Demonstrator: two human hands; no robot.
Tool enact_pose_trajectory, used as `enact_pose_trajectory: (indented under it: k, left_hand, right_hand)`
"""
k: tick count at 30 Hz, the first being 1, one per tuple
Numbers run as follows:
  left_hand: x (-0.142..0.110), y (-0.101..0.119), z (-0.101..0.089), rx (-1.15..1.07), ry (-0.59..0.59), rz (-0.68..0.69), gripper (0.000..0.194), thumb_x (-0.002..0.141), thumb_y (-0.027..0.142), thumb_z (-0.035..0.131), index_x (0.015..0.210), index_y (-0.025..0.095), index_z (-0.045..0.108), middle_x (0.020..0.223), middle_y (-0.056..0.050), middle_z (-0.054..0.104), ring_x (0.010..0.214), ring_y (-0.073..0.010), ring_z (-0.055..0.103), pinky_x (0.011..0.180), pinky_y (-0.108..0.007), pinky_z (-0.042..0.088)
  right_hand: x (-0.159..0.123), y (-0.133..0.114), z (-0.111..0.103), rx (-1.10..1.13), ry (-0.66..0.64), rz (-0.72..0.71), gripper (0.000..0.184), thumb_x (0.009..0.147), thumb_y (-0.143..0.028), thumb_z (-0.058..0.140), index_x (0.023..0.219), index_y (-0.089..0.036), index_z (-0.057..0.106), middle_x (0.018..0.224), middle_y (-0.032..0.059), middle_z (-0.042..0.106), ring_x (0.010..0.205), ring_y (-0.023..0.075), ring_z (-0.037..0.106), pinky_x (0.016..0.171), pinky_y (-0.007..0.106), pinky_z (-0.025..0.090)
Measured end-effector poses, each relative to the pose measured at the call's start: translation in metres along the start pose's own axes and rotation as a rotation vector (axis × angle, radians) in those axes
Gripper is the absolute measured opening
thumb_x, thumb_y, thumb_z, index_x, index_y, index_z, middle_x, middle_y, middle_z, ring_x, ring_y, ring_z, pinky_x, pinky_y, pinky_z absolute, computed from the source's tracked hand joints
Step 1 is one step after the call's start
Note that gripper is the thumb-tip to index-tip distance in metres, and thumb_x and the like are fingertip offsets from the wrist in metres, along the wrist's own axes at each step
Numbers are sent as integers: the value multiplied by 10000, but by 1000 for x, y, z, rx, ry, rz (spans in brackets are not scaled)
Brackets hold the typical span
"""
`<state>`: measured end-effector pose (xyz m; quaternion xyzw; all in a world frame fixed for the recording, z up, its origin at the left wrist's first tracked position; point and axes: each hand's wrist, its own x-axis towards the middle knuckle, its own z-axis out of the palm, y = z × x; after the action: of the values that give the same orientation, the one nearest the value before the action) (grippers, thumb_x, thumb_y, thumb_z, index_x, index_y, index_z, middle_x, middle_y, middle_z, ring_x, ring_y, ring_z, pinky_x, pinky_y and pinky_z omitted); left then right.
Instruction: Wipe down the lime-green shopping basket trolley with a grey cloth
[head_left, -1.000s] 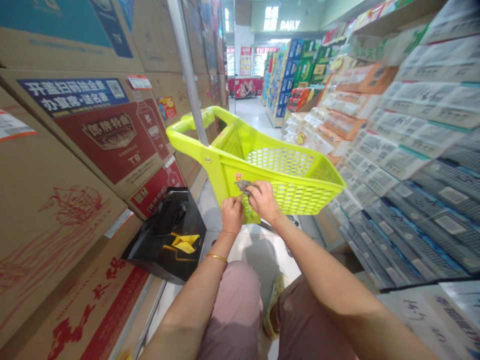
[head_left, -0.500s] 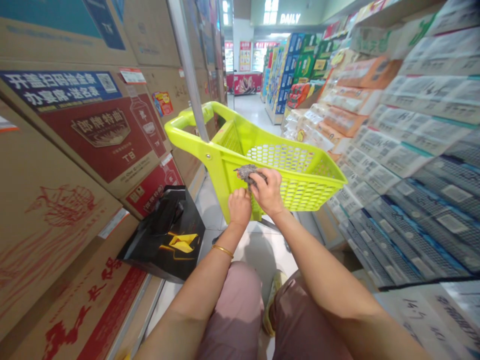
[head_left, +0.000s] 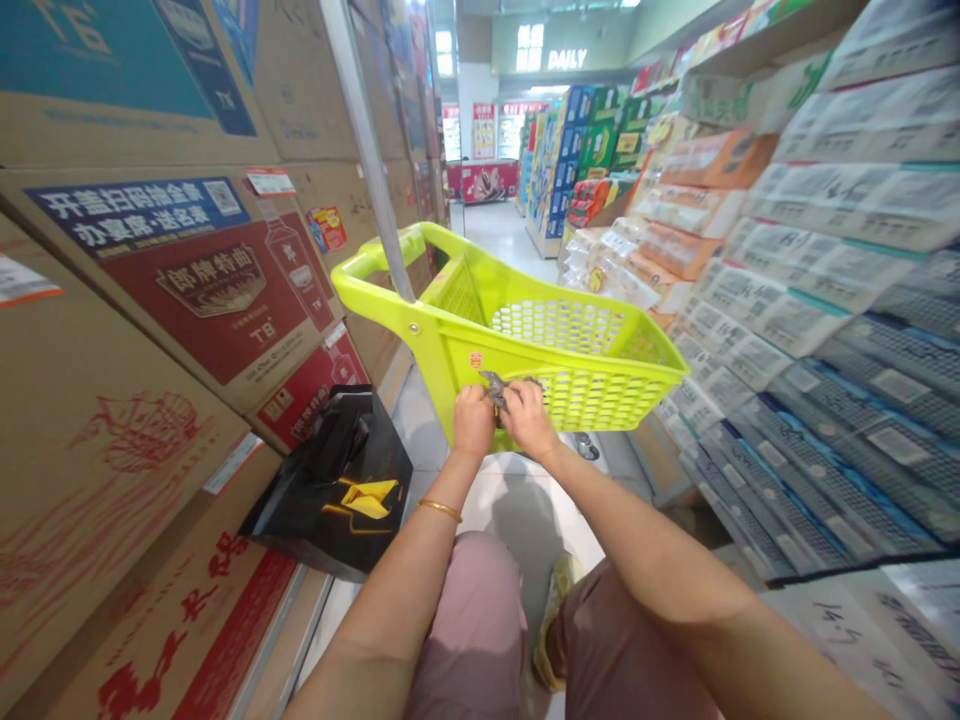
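Note:
A crumpled grey cloth (head_left: 493, 385) is bunched against the side of a lime-green shopping basket cart (head_left: 450, 345). My right hand (head_left: 531, 418) is closed around the cloth, fingers curled towards the basket wall. Close beside it, my left hand (head_left: 474, 424) is closed too, its fingertips meeting the cloth's near edge; they are partly hidden. Just above the cloth, a small orange-and-white sticker (head_left: 476, 360) shows on the green plastic. The cart's grey metal pole (head_left: 371, 150) rises at its handle end.
A black carrying bag (head_left: 330, 480) with a yellow motif stands at left on the floor, against stacked cartons (head_left: 225, 290). Packs of paper goods (head_left: 810, 290) are piled at right. An aisle floor (head_left: 491, 225) runs ahead between shelves. My knees are bent below the hands.
My right hand has moved down with the cloth, uncovering the orange sticker. Both hands are now closer together, with the cloth between them. The view has shifted slightly.

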<state>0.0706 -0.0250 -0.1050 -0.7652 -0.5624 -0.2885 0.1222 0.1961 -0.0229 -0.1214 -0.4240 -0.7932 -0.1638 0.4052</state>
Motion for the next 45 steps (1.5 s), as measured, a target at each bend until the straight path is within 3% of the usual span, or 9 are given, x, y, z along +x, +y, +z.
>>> enact_pose_trajectory:
  k: [6, 12, 16, 24, 29, 36, 45]
  left_hand:
    - [-3, -2, -2, 6, 3, 26, 276, 855, 117, 455, 649, 160, 634, 732, -75, 572, 727, -192, 474, 651, -320, 348]
    - [-7, -2, -6, -15, 28, 57, 287, 888, 154, 418, 691, 162, 626, 663, -55, 518, 664, -178, 437, 623, -310, 326]
    - [-9, -2, -8, -26, 14, 61, 268, 858, 131, 442, 663, 159, 623, 663, -58, 529, 658, -174, 440, 621, -310, 336]
    - [-10, -9, -4, -143, -3, 73, 260, 789, 75, 464, 608, 145, 638, 674, -86, 586, 729, -190, 510, 693, -335, 409]
    - [-13, -10, -1, -130, 31, 66, 254, 791, 81, 466, 615, 151, 634, 726, -89, 602, 755, -196, 510, 687, -327, 409]
    - [-13, -6, -7, -32, 20, 64, 256, 826, 112, 441, 641, 169, 609, 664, -63, 526, 677, -178, 448, 628, -318, 361]
    - [-14, -4, -10, -136, 6, 31, 281, 864, 133, 408, 660, 170, 597, 647, -46, 483, 668, -176, 427, 624, -320, 327]
  right_hand:
    - [16, -4, -11, -61, 24, -52, 257, 855, -165, 440, 1050, -189, 606, 1023, 110, 525, 972, 214, 434, 869, 392, 427]
    - [56, -14, -29, -86, 304, 40, 228, 874, -188, 459, 1030, -232, 619, 1016, 91, 538, 1001, 210, 434, 910, 396, 381]
    - [54, -13, -27, -91, 237, -15, 240, 863, -173, 468, 1024, -254, 626, 1022, 80, 551, 1013, 208, 435, 913, 389, 367]
    - [13, -15, -13, -114, 11, -71, 260, 848, -161, 477, 1063, -223, 609, 1062, 104, 554, 1050, 225, 410, 883, 381, 385]
    - [6, -15, -15, -125, 11, -106, 254, 854, -157, 469, 1058, -221, 606, 1036, 93, 542, 1011, 213, 416, 859, 358, 405]
    - [46, -18, -27, -166, 198, -57, 253, 879, -164, 452, 1045, -246, 624, 1035, 85, 542, 978, 211, 436, 891, 366, 379]
    - [51, -12, -31, -72, 177, -52, 246, 867, -195, 493, 1052, -284, 628, 1051, 74, 525, 1031, 214, 419, 942, 401, 343]
